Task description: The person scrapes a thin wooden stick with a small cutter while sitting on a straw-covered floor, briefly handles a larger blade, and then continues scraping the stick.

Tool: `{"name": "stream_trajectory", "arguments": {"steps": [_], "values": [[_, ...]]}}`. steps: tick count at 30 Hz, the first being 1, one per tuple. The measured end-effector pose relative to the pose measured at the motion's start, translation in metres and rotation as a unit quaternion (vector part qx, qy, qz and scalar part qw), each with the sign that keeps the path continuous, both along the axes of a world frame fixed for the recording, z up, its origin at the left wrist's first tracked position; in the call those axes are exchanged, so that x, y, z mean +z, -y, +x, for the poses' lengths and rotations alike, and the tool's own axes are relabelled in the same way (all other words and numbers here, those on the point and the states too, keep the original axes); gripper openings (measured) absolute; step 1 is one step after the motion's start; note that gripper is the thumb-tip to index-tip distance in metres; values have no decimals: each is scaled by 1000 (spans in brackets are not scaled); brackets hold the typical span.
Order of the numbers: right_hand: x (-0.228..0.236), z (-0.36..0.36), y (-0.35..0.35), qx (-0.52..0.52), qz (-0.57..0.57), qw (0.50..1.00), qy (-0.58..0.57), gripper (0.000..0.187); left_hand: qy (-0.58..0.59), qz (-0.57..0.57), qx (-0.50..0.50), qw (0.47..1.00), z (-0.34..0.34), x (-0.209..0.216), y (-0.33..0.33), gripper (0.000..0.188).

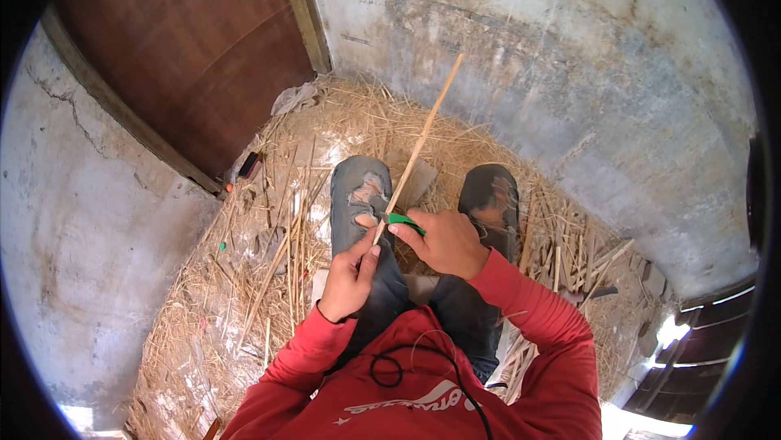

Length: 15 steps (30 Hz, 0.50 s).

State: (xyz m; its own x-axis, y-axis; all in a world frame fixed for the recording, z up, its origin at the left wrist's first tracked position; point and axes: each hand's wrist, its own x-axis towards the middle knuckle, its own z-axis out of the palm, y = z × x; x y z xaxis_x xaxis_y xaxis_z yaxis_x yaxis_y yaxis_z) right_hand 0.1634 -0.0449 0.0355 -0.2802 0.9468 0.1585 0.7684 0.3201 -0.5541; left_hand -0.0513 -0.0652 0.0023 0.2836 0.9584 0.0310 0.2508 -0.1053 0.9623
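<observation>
A long, thin strip of pale wood or bamboo slants up and away over my lap, its near end pinched by the fingers of my left hand. My right hand is closed round a green-handled knife. The knife's dark blade lies against the strip just beyond my left fingers. Part of the green handle is hidden in my right palm. Both hands are above my knees, which show through torn dark trousers.
Straw and shavings cover the floor. Several loose strips lie to the left, with more sticks at the right. A dark brush-like object lies by the brown door. Stained walls stand ahead and left.
</observation>
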Motion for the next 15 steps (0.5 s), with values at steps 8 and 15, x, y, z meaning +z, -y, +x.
{"name": "stream_trajectory", "arguments": {"steps": [8, 15], "values": [[-26, 149, -75, -273, 166, 948, -5, 50, -53, -72, -113, 990, -50, 4, 45, 37], [-1, 221, -76, -372, 107, 908, -158, 58, 167, -209, -83, 960, -79, -6, 41, 42]]}}
